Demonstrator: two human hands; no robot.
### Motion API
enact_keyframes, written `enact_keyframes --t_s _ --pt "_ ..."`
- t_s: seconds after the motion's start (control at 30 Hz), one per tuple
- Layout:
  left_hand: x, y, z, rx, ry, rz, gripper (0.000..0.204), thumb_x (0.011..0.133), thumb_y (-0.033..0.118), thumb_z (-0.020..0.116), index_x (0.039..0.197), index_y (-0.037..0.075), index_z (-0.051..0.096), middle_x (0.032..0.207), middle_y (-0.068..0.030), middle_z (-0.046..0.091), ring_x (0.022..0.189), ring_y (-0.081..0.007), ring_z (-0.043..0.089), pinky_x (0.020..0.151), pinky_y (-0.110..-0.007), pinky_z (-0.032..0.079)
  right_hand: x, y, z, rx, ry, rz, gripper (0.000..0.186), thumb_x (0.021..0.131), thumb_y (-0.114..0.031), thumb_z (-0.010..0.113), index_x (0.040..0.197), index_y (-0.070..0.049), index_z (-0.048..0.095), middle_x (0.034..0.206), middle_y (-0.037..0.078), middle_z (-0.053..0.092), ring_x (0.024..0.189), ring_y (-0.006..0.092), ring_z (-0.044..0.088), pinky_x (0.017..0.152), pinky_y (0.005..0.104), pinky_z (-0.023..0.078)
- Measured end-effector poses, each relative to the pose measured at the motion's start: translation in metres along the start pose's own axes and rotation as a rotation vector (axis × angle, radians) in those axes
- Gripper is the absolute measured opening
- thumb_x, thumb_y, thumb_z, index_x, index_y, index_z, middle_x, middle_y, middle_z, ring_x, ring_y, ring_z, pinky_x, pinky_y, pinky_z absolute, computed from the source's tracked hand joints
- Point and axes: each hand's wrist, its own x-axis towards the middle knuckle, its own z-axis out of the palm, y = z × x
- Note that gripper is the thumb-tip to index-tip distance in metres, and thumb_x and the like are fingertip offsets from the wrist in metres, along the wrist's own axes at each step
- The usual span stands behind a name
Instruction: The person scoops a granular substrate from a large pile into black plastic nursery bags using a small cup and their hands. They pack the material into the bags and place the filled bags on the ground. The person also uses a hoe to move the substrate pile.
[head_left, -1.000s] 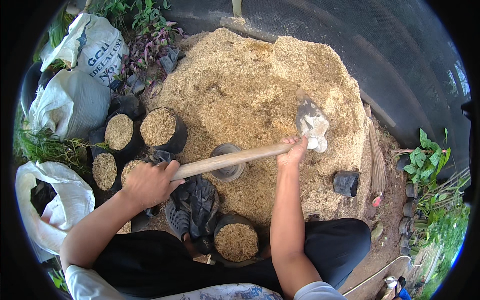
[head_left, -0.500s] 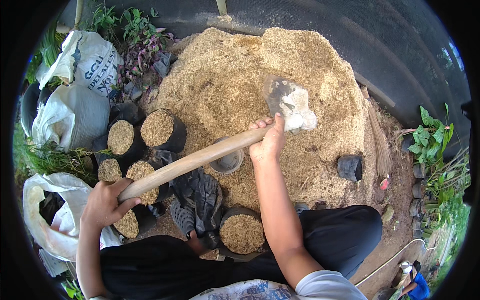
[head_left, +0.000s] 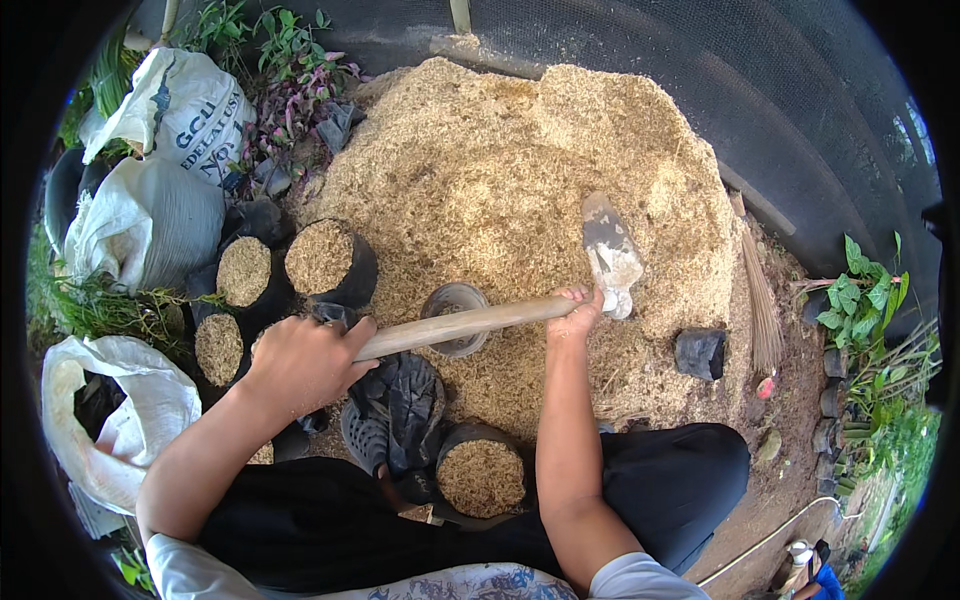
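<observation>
handle (head_left: 465, 324): tan | shavings (head_left: 490, 215): mottled gold-brown | pot (head_left: 700, 354): black | shirtfront (head_left: 480, 583): white, blue-patterned

Daylight falls on dark mesh sheeting (head_left: 800, 130) and brown soil (head_left: 775, 490).

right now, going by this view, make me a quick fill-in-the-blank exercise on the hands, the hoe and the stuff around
1. The left hand and right hand both grip a hoe whose handle is made of ____.
2. Of the two hands, the ____ one is farther from the blade.
3. The open sack at the picture's lower left is ____ in colour.
4. The stick bundle lies along the picture's ____-hand edge of the pile.

Missing words: wood; left; white; right
</observation>
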Motion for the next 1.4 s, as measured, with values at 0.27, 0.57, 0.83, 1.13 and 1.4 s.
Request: enact_keyframes --t_s 0.27,0.57,0.83,1.13,1.4 --pt "-0.018 -0.015 -0.048 0.01 0.055 -0.131 0.045 0.097 0.047 0.08 0.125 0.013 0.073 0.076 -0.0129 0.075 0.071 -0.0394 0.076 0.065 -0.048 0.061 -0.013 0.036 0.052 -0.045 0.002 0.131 0.036 0.113 -0.038 0.054 0.089 -0.014 0.041 0.078 0.001 0.043 0.064 0.0148 0.043 0.06 0.0341 0.043" --pt "-0.116 -0.038 -0.097 -0.357 0.261 -0.367 0.054 0.068 0.021 0.099 0.115 -0.001 0.083 0.084 -0.0219 0.077 0.069 -0.0352 0.073 0.072 -0.039 0.056 -0.13 0.058 0.129 0.004 -0.196 0.212 0.029 0.112 -0.031 0.062 0.096 -0.012 0.046 0.082 0.002 0.045 0.071 0.0157 0.05 0.069 0.0369 0.048" --pt "-0.184 -0.063 -0.104 -0.811 0.127 -0.738 0.056 0.065 0.008 0.098 0.115 -0.011 0.081 0.081 -0.001 0.073 0.075 -0.0082 0.062 0.071 -0.029 0.052 -0.196 0.129 0.139 -0.015 -0.185 0.319 0.021 0.114 -0.025 0.063 0.112 -0.011 0.046 0.089 0.002 0.05 0.07 0.0172 0.053 0.065 0.0414 0.051" --pt "-0.131 -0.059 -0.046 -0.571 0.015 -0.567 0.05 0.073 0.011 0.098 0.119 -0.002 0.082 0.079 -0.0198 0.073 0.068 -0.0168 0.066 0.074 -0.037 0.056 -0.126 0.15 0.088 -0.187 0.115 0.232 0.029 0.116 -0.031 0.06 0.098 -0.011 0.05 0.083 0.0 0.049 0.067 0.0157 0.052 0.062 0.038 0.048" --pt "-0.104 -0.098 -0.01 -0.63 0.035 -0.34 0.052 0.08 0.021 0.098 0.125 0.001 0.082 0.086 -0.0222 0.077 0.072 -0.0229 0.074 0.077 -0.038 0.059 -0.106 0.128 0.083 -0.172 0.068 0.138 0.025 0.118 -0.031 0.058 0.108 -0.009 0.048 0.087 0.002 0.05 0.068 0.0154 0.05 0.061 0.0365 0.046"
